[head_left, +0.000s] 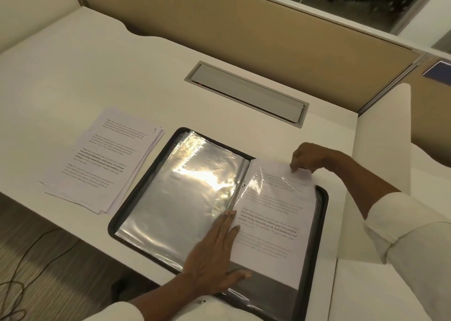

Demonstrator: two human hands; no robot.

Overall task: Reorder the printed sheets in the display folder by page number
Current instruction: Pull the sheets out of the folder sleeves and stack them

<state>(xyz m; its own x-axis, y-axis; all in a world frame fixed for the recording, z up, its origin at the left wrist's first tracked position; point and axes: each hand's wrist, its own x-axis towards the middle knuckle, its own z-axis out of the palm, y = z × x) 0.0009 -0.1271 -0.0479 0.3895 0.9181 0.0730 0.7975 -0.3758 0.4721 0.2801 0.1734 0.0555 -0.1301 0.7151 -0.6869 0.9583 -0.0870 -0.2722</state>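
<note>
A black-edged display folder [322,213] lies open on the white desk. Its left page is an empty shiny plastic sleeve [185,189]. On the right page a printed sheet [271,225] sits partly inside a clear sleeve, its top edge sticking out past the folder's rim. My left hand [214,252] presses flat near the spine, fingers straight over the sheet's left edge. My right hand [307,158] pinches the top edge of the sheet at the sleeve's mouth. A loose stack of printed sheets [102,162] lies on the desk to the folder's left.
A grey cable hatch [246,93] is set into the desk behind the folder. A tan partition [219,20] runs along the back. A white side panel [380,137] stands at the right. Cables [24,267] lie on the floor at lower left.
</note>
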